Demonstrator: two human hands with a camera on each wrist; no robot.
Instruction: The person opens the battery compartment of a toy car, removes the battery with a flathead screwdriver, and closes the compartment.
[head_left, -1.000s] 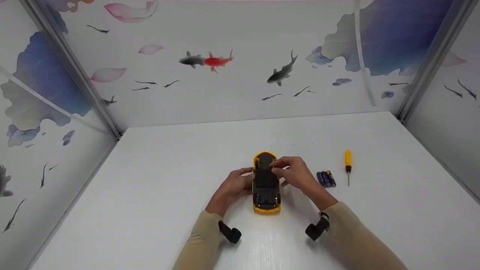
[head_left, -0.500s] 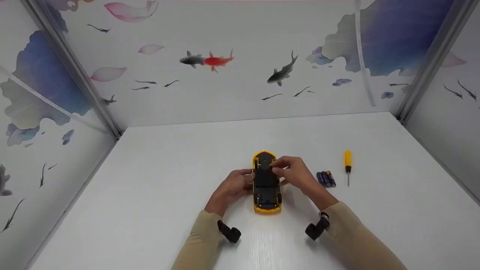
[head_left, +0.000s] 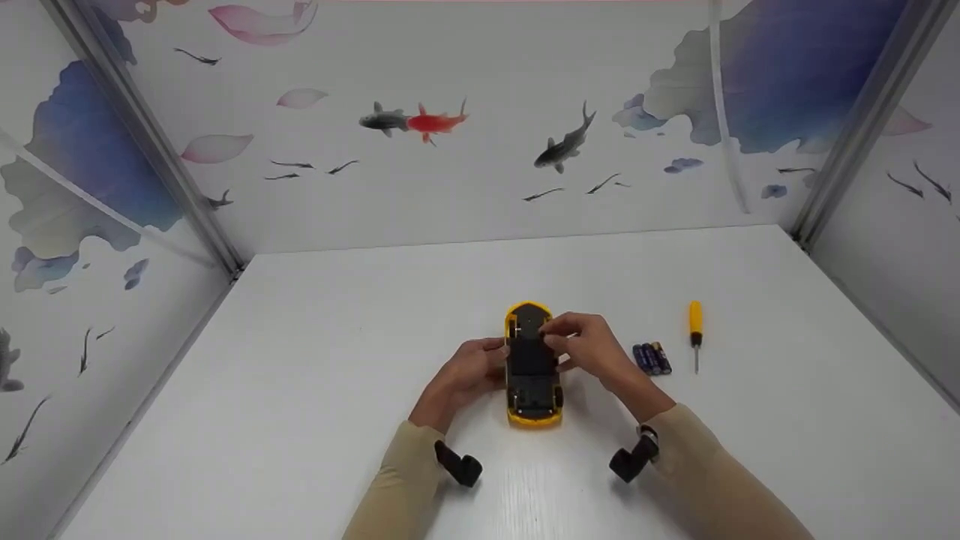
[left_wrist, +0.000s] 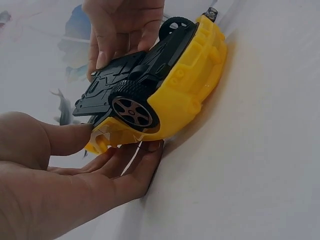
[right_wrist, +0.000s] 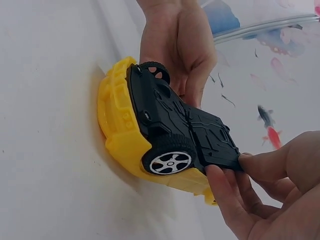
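Observation:
An upside-down toy car (head_left: 533, 397) shows its black chassis, its wheels and a yellow body. My left hand (head_left: 469, 371) grips one side, thumb at the chassis edge and fingers beneath the yellow body, as the left wrist view shows. On the underside a flat black battery cover (right_wrist: 212, 140) sits tilted up from the chassis. Its edge is pinched between the thumb and fingers of my right hand (head_left: 589, 345). In the right wrist view the yellow body (right_wrist: 117, 100) lies close over the table, wheel (right_wrist: 171, 162) facing the camera.
Several small batteries (head_left: 652, 358) lie side by side just right of my right hand. Beyond them is a yellow-handled screwdriver (head_left: 696, 322), its tip toward me. Printed wall panels (head_left: 480, 187) enclose the white table (head_left: 337, 315) at the back and sides.

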